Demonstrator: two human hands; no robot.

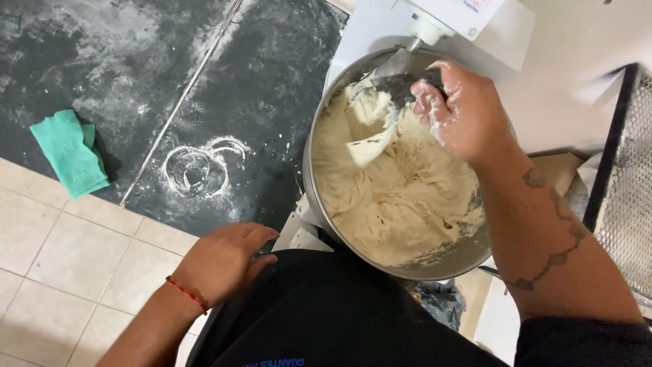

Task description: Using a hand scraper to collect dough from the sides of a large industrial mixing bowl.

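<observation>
Steel bowl (319, 204): full of pale dough (401, 197).
Right hand (465, 112): floury fingers curled around a scraper (401, 85).
Left hand (224, 261): fingers loosely together, holding nothing.

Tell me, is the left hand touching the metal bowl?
Apart. The head view shows the left hand resting left of the bowl, with dark floor visible between them.

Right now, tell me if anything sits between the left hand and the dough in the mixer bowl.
The steel rim of the mixer bowl stands between them: the left hand rests outside it, low and to the left, while the dough lies inside. The right hand is already over the dough, gripping a dark scraper.
</observation>
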